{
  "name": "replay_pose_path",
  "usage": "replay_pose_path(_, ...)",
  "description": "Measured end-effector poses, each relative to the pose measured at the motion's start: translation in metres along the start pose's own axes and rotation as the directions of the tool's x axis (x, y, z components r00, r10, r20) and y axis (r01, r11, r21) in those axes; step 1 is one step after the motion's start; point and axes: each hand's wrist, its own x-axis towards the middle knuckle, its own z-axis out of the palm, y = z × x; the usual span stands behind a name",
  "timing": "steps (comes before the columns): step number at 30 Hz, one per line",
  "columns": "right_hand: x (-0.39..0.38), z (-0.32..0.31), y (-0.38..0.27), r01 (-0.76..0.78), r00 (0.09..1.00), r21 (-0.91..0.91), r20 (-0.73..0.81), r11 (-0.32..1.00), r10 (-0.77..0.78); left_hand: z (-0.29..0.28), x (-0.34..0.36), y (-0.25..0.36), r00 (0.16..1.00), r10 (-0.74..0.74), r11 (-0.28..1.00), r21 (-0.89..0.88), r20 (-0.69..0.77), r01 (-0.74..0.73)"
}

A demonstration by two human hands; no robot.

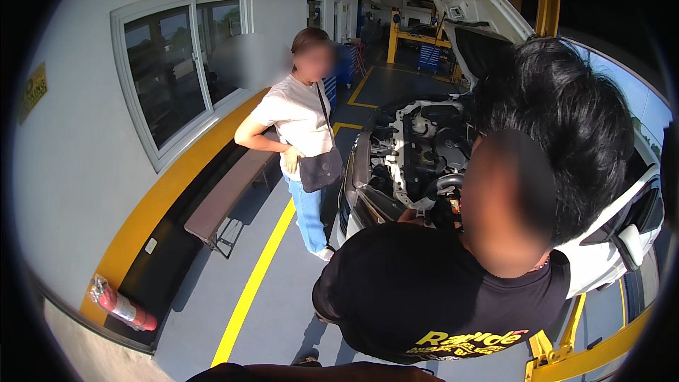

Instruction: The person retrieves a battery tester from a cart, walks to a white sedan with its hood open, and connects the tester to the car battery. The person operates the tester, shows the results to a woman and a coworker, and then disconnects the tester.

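Two people show in my head view: a person in a black shirt point(424, 297), leaning toward a white car point(590, 272), and a person in a light top point(304, 110), standing upright by its front with a hand point(291, 159) at the waist. Neither of the wearer's hands is in frame; I cannot tell whether they are wide, narrow or holding anything. A dark shape point(311, 373) crosses the lower edge, possibly a forearm.

Hood point(475, 3) is raised, presumably to leave the engine point(449, 145) open to light and reach. Engine lies ahead and right of centre, partly behind the black-shirted person, well apart from the lower edge, where I would expect the hands.

Bench point(230, 198) runs along the wall point(78, 134), likely so people can pass. Red fire extinguisher point(124, 308) sits low beside the wall, probably for quick reach.
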Motion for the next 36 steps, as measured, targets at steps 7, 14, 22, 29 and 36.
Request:
replay_pose_path(7, -0.026, 0.035, -0.044, -0.014, 0.999, 0.048, -0.036, 0.999, 0.016, -0.044, -0.156, 0.04, 0.993, -0.037, 0.996, -0.074, 0.113, 0.046)
replay_pose_path(14, 0.035, 0.123, -0.126, 0.115, 0.986, 0.08, 0.108, 0.99, -0.124, -0.117, -0.246, 0.058, 0.983, -0.088, 0.978, -0.173, 0.162, 0.117)
replay_pose_path(22, 0.154, 0.173, -0.11, 0.089, 0.958, 0.017, 0.273, 0.996, -0.09, -0.133, -0.187, 0.043, 0.795, -0.315, 0.305, -0.738, 0.519, 0.602)
replay_pose_path(29, 0.232, 0.178, -0.026, 0.197, 0.925, 0.03, 0.326, 0.98, -0.196, -0.131, -0.124, 0.025, 0.606, -0.292, -0.623, -0.628, 0.74, 0.466)
replay_pose_path(36, 0.264, 0.115, 0.035, -0.036, 0.949, 0.348, 0.306, 0.937, -0.077, -0.116, -0.138, 0.037, 0.681, -0.274, -0.615, -0.669, 0.679, 0.419)
